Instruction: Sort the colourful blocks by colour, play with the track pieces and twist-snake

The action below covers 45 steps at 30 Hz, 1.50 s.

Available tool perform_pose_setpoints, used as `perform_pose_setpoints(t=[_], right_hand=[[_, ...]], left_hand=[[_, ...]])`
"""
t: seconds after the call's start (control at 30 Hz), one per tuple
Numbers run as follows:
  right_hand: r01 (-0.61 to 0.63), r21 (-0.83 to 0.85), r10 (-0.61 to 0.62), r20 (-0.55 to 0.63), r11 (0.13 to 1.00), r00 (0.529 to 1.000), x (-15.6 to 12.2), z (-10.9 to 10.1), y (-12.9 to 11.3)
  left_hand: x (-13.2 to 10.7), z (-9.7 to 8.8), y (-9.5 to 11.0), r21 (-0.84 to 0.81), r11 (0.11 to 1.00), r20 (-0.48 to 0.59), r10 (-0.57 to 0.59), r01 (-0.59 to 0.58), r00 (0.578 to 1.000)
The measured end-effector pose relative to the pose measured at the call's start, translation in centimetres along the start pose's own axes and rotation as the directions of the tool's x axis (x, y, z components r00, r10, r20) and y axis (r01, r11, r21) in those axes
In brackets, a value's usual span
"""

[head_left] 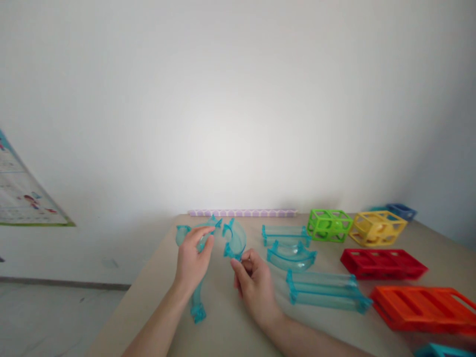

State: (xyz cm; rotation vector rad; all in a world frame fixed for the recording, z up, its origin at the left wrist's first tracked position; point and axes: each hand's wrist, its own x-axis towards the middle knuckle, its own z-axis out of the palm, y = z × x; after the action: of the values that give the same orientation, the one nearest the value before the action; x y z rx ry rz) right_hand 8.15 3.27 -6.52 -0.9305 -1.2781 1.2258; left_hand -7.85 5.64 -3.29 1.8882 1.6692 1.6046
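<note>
At the table's left side, my left hand [194, 255] has its thumb and fingers closed about a translucent teal curved track piece [183, 234], which it partly covers. My right hand [256, 286] pinches the lower end of a second curved track piece [238, 237] between thumb and fingers. The two curved pieces are close together, with a small gap showing between their upper ends. Below my left hand, a narrow teal track piece [198, 311] reaches toward me; its far end is hidden by the hand.
To the right lie a straight teal track [285, 235], a curved one [292, 258] and a longer straight one [327, 290]. Beyond them are green [329, 225] and yellow [378, 228] open-frame blocks, a red frame [384, 264] and an orange frame [426, 307]. A purple patterned strip [243, 213] lies along the wall.
</note>
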Motion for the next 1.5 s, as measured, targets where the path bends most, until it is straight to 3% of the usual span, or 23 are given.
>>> perform_pose_setpoints(t=[0.17, 0.27, 0.4, 0.47, 0.8, 0.87, 0.97, 1.07, 1.23, 1.33, 1.5], right_hand=[[-0.041, -0.098, 0.036, -0.052, 0.994, 0.998, 0.6, -0.1, 0.4], [-0.046, -0.154, 0.036, -0.062, 0.987, 0.997, 0.9, -0.2, 0.6], [-0.042, -0.239, 0.02, -0.092, 0.97, 0.996, 1.1, -0.4, 1.0], [-0.04, -0.278, 0.01, -0.106, 0.96, 0.994, 1.1, -0.5, 1.1], [0.05, -0.385, -0.126, -0.173, 0.922, 0.977, 1.2, -0.8, 1.2], [0.103, -0.397, -0.168, -0.132, 0.912, 0.977, 0.7, -0.8, 0.6], [0.285, -0.51, -0.288, 0.074, 0.812, 0.955, -0.5, -0.6, -0.5], [0.413, -0.698, -0.304, 0.284, 0.585, 0.909, -1.4, -0.4, -1.3], [0.33, -0.9, -0.134, 0.304, 0.285, 0.943, -1.3, -0.1, -1.4], [0.277, -0.935, -0.106, 0.259, 0.223, 0.96, -1.1, -0.1, -1.5], [0.211, -0.953, -0.104, 0.193, 0.217, 0.976, -1.0, -0.1, -1.8]], left_hand=[[0.0, -0.2, 0.7, 0.059, 0.996, 0.065, 0.065, -0.069, 0.996], [-0.1, -0.2, 1.0, 0.104, 0.985, 0.177, 0.115, -0.135, 0.977], [-0.4, -0.1, 1.4, 0.103, 0.957, 0.42, 0.204, -0.27, 0.884], [-0.6, -0.1, 1.4, 0.133, 0.94, 0.485, 0.214, -0.313, 0.848], [-1.0, -0.5, 1.8, 0.206, 0.909, 0.556, 0.196, -0.363, 0.808], [-1.0, -0.5, 1.9, 0.203, 0.908, 0.561, 0.198, -0.365, 0.804], [-1.1, -0.4, 1.8, 0.208, 0.905, 0.568, 0.196, -0.37, 0.8], [-1.0, -0.2, 1.0, 0.253, 0.897, 0.527, 0.188, -0.364, 0.829], [-0.7, 0.1, -0.4, 0.339, 0.899, 0.356, 0.15, -0.277, 0.922], [-0.4, 0.1, -1.0, 0.37, 0.91, 0.22, 0.111, -0.188, 0.969], [-0.1, -0.1, -1.9, 0.403, 0.91, 0.117, 0.051, -0.094, 0.992]])
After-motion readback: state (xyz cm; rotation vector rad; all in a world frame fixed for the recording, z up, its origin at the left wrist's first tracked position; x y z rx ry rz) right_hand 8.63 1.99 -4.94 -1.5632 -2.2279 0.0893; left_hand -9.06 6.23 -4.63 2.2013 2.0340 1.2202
